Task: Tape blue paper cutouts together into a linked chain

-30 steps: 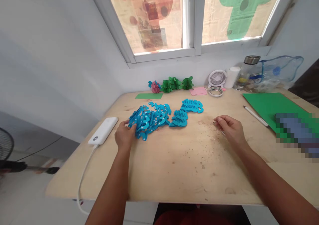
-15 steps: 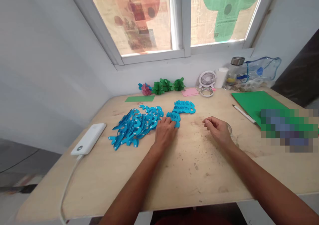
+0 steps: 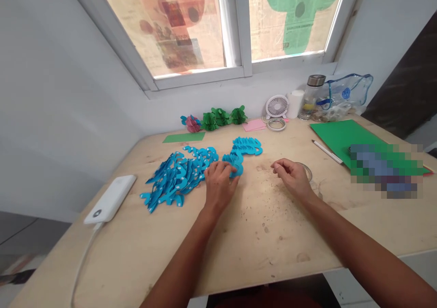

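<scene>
My left hand [image 3: 220, 183] is at the near end of a row of blue paper cutouts [image 3: 247, 146], its index finger and thumb closed about the edge of a curved blue paper cutout [image 3: 236, 169]. Just left of that hand lies a loose heap of similar blue cutouts [image 3: 180, 176], many with small white squares on them. My right hand [image 3: 290, 176] hovers over or rests on the table to the right, thumb and fingertips pinched together. Whatever is in that pinch is too small to make out. Partly behind the right hand lies a roll of clear tape [image 3: 310, 172].
A white power bank [image 3: 111, 199] with a cable lies at the left. Along the wall stand folded-paper figures [image 3: 221, 117], a small fan [image 3: 277, 106], a tape roll [image 3: 276, 124] and a glass bottle [image 3: 310, 99]. Green sheets [image 3: 344, 135] and a pen [image 3: 327, 151] lie at the right.
My left hand has shifted slightly on the row, and its thumb now shows by a curved cutout. My right hand keeps its pinch. The whole view has swung a little to the right.
</scene>
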Action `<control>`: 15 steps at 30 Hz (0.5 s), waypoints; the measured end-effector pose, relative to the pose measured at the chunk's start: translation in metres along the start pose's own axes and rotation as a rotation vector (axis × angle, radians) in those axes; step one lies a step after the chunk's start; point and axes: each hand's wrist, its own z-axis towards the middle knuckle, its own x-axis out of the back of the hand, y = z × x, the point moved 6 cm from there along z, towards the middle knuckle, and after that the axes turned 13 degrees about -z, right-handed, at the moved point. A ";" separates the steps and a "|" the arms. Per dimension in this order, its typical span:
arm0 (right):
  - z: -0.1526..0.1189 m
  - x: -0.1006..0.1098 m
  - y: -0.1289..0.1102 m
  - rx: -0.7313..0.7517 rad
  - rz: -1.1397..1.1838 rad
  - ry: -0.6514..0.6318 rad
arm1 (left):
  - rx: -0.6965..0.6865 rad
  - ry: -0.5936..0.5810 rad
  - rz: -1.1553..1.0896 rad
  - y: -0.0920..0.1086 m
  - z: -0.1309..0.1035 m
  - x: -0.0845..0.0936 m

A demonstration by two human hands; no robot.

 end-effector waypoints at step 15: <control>-0.005 -0.025 -0.007 -0.008 0.171 -0.327 | 0.005 0.054 -0.520 0.055 -0.014 -0.017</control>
